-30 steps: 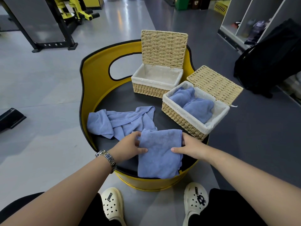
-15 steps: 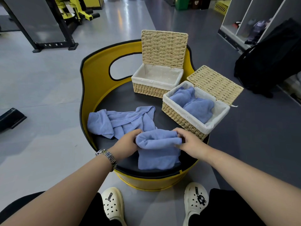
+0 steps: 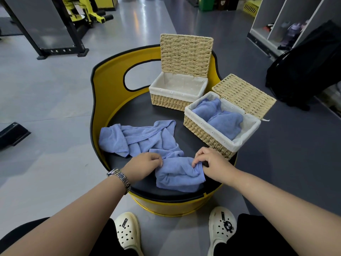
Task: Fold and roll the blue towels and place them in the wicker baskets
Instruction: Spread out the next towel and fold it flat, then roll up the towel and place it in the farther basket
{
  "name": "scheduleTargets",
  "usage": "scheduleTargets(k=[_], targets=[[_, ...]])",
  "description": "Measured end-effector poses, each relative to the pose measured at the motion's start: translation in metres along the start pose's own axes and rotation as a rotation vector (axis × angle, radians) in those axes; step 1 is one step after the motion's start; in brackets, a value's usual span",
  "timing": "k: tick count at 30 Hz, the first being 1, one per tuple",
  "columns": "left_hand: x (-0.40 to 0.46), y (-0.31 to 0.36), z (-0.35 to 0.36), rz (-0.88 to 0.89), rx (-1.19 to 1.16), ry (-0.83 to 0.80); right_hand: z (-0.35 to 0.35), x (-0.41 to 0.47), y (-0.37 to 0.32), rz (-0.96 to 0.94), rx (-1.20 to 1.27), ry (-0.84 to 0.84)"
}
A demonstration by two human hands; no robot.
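Pinching opposite ends of the part-rolled blue towel (image 3: 180, 174), both hands, fingers curled.

Two wicker baskets (image 3: 176, 93) (image 3: 220, 126); four blue towels (image 3: 179, 174) (image 3: 140, 138) (image 3: 204, 109) (image 3: 226, 122).

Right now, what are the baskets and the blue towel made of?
The baskets look like woven straw or paper rope, matte tan, with twisted strands and white cloth liners. The towel in the hands looks like soft fuzzy microfibre or terry, with limp folds.

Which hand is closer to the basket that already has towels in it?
Right. The right hand grips the towel being rolled just in front of the filled basket; the left hand grips the towel's opposite end, farther from it.
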State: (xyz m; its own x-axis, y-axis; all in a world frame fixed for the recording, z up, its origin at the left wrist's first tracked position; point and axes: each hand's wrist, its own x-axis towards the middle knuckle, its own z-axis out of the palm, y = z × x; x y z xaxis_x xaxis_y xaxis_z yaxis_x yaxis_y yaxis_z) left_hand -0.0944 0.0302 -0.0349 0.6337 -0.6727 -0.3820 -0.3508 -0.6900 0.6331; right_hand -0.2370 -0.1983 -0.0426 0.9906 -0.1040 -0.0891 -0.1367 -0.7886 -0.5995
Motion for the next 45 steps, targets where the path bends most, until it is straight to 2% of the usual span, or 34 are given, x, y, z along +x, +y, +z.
scheduleTargets(k=[5, 11, 16, 24, 28, 32, 36, 45], targets=[[-0.004, 0.001, -0.001, 0.01, 0.107, -0.049, -0.008, -0.003, -0.011, 0.064, 0.013, -0.086], [-0.007, 0.003, 0.008, 0.113, 0.303, 0.088, -0.004, -0.004, -0.009, 0.133, -0.111, -0.088], [-0.009, 0.0, 0.012, 0.222, 0.525, 0.024, -0.002, -0.004, -0.011, 0.137, -0.177, -0.187], [-0.011, 0.007, 0.015, 0.21, 0.553, 0.002, 0.001, -0.001, -0.013, 0.023, -0.279, -0.233], [-0.013, 0.014, 0.017, 0.196, 0.511, 0.042, -0.002, 0.001, -0.021, -0.022, -0.362, -0.226], [-0.015, 0.015, 0.021, 0.261, 0.574, 0.124, 0.002, 0.002, -0.029, -0.106, -0.443, -0.239], [-0.014, 0.013, 0.021, 0.279, 0.595, 0.16, 0.002, 0.004, -0.03, -0.077, -0.472, -0.307], [-0.014, 0.016, 0.019, 0.277, 0.559, 0.178, 0.004, 0.003, -0.045, -0.107, -0.509, -0.211]])
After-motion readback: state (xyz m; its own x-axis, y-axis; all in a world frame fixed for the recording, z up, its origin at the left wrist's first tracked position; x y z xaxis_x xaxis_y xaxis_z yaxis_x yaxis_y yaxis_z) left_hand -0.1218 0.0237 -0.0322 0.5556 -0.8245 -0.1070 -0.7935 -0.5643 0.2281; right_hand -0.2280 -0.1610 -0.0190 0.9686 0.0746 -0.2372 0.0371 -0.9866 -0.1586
